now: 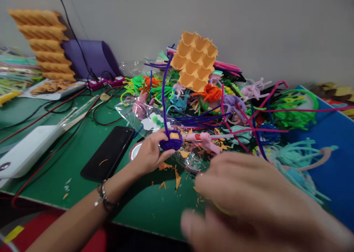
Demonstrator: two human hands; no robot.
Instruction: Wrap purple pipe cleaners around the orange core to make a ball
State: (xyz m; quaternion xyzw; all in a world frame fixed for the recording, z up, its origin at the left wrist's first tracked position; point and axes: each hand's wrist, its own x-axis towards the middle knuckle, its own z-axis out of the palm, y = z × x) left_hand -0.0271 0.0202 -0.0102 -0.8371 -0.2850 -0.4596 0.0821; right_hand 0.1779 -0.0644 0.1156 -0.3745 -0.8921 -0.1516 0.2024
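My left hand (155, 149) is closed on a small round piece wound with purple pipe cleaner (167, 145), with orange egg carton (174, 135) showing inside its top. One purple pipe cleaner end (163, 93) stands tall above the piece. My right hand (243, 185) is close to the camera at the lower right, its fingers curled and smeared by motion; whether it grips anything is hidden. Just beyond it lies a pink glue gun (204, 140), its nozzle towards the purple piece. Orange carton scraps (177, 177) are scattered on the green table (132, 207) under the hands.
A black phone (109, 152) and a white box (30, 149) lie at left, with red and black cables between. Behind are piled pipe cleaners (177, 101), an egg carton section (195, 58), a taller carton (45, 42) and a purple sheet (91, 56). A blue board (336, 149) lies right.
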